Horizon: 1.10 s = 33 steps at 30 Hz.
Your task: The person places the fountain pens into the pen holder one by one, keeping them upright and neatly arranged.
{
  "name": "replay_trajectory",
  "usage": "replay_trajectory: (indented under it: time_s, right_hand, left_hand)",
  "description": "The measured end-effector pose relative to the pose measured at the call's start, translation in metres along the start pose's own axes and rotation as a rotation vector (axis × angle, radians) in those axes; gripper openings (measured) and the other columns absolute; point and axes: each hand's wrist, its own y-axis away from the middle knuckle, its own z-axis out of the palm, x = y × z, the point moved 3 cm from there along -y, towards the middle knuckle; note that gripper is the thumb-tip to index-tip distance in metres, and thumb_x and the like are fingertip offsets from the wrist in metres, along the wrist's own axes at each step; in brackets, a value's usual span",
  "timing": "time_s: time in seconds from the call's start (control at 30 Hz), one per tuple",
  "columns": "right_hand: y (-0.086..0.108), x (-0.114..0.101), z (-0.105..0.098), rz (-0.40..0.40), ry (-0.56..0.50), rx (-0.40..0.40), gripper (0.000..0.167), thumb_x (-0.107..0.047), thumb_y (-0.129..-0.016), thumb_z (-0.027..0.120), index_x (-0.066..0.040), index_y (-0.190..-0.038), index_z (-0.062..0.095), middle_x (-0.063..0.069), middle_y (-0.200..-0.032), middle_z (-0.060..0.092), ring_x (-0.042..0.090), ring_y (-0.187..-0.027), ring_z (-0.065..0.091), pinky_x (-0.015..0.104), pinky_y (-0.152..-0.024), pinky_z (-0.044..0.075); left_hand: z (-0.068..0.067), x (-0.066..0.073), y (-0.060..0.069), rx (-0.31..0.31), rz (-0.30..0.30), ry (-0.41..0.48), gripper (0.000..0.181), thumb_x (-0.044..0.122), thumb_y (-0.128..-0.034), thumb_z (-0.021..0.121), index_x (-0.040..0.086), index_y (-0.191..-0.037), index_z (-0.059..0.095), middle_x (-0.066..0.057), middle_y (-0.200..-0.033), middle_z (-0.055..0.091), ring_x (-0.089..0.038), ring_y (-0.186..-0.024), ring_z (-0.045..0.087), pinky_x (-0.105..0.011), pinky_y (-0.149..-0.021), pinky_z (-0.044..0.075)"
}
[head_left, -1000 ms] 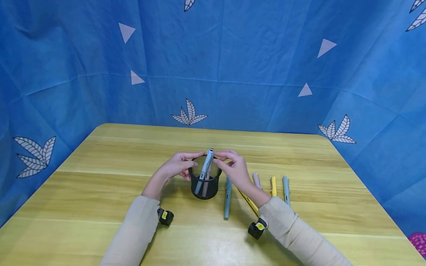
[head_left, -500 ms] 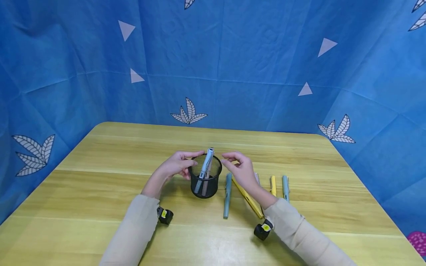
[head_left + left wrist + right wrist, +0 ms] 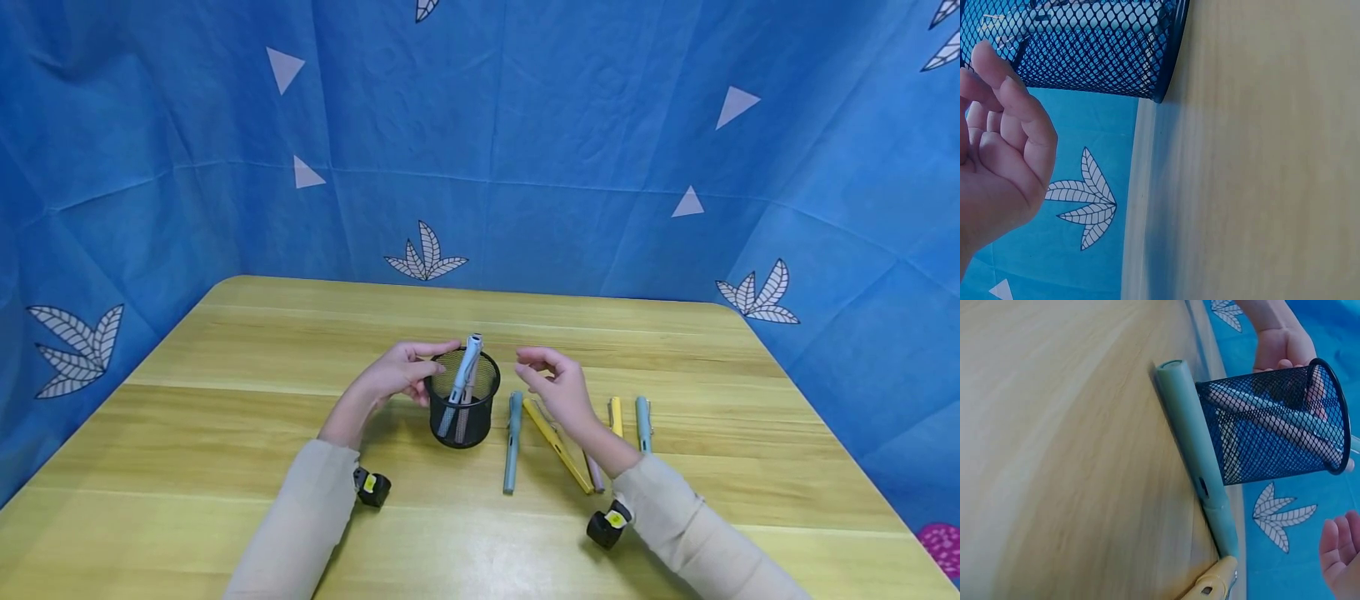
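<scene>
A black mesh pen holder [image 3: 461, 425] stands upright on the table. Two capped pens lean inside it, one light blue [image 3: 467, 369] and one greyish-pink [image 3: 467, 404]. With thumb and fingers at the rim, my left hand [image 3: 393, 371] holds the holder on its left side; in the left wrist view that hand [image 3: 1007, 144] is partly cut off by the frame. My right hand [image 3: 558, 387] hovers to the right of the holder, fingers loosely bent and holding nothing. Below it lie a teal pen [image 3: 513, 442], a yellow pen [image 3: 558, 446] and a partly hidden purple pen [image 3: 595, 473].
Farther right lie another yellow pen [image 3: 616, 415] and a blue-green pen [image 3: 644, 423], both partly covered by the right forearm. The wooden table [image 3: 225, 417] ends at a blue patterned cloth [image 3: 487, 150] behind it.
My right hand has moved off the holder's rim to the right, away from the two pens inside. More of the yellow and purple pens now shows. The left hand has stayed at the rim.
</scene>
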Motion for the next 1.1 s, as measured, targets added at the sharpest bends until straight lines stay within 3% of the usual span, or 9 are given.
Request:
replay_trajectory:
  time_s: [0.1, 0.33, 0.5, 0.67, 0.83, 1.1]
  right_hand:
    - [0.002, 0.000, -0.003, -0.009, 0.007, -0.006, 0.020, 0.000, -0.082, 0.060, 0.007, -0.101, 0.062, 0.015, -0.096, 0.061, 0.012, -0.076, 0.053, 0.020, -0.058, 0.049]
    - [0.008, 0.001, -0.010, -0.005, 0.012, -0.051, 0.026, -0.005, -0.083, 0.061, 0.006, -0.107, 0.060, 0.021, -0.104, 0.058, 0.013, -0.083, 0.054, 0.021, -0.065, 0.049]
    - [0.011, 0.002, -0.016, 0.021, 0.022, -0.071, 0.030, -0.006, -0.082, 0.062, 0.005, -0.110, 0.059, 0.016, -0.108, 0.058, 0.021, -0.091, 0.055, 0.022, -0.071, 0.049]
    - [0.014, 0.005, -0.023, 0.046, -0.008, -0.107, 0.033, -0.005, -0.082, 0.062, 0.006, -0.113, 0.056, 0.018, -0.114, 0.055, 0.022, -0.086, 0.060, 0.026, -0.075, 0.050]
    - [0.018, 0.007, -0.031, 0.069, 0.006, -0.129, 0.037, -0.007, -0.082, 0.063, 0.004, -0.116, 0.055, 0.021, -0.119, 0.050, 0.016, -0.084, 0.062, 0.026, -0.076, 0.050]
    - [0.021, 0.012, -0.040, 0.069, 0.063, -0.143, 0.036, -0.008, -0.083, 0.063, 0.004, -0.116, 0.055, 0.019, -0.120, 0.051, 0.018, -0.085, 0.061, 0.024, -0.069, 0.050]
  left_hand:
    - [0.000, 0.000, 0.001, 0.000, 0.004, 0.001, 0.049, 0.004, -0.0833, 0.051, 0.015, -0.131, 0.047, -0.009, -0.079, 0.049, -0.011, -0.041, 0.050, -0.028, -0.048, 0.051]
    - [0.000, 0.000, 0.001, 0.003, -0.003, 0.009, 0.050, 0.003, -0.0830, 0.050, 0.016, -0.131, 0.047, -0.003, -0.059, 0.038, -0.011, -0.040, 0.050, -0.028, -0.047, 0.051]
    - [0.000, 0.000, 0.001, 0.003, 0.002, 0.010, 0.050, 0.003, -0.0830, 0.050, 0.015, -0.131, 0.047, -0.004, -0.064, 0.040, -0.011, -0.040, 0.050, -0.027, -0.047, 0.051]
    - [0.000, 0.001, 0.001, 0.004, 0.005, 0.006, 0.049, 0.004, -0.0833, 0.050, 0.016, -0.131, 0.048, -0.006, -0.067, 0.042, -0.011, -0.041, 0.050, -0.028, -0.048, 0.051]
    - [0.000, 0.000, 0.001, -0.005, 0.002, 0.011, 0.049, 0.004, -0.0843, 0.050, 0.016, -0.131, 0.046, -0.006, -0.069, 0.045, -0.012, -0.041, 0.050, -0.029, -0.048, 0.051]
    - [0.000, 0.000, 0.001, -0.014, 0.003, 0.014, 0.048, 0.004, -0.0857, 0.049, 0.015, -0.132, 0.045, -0.004, -0.060, 0.042, -0.013, -0.040, 0.050, -0.029, -0.047, 0.051]
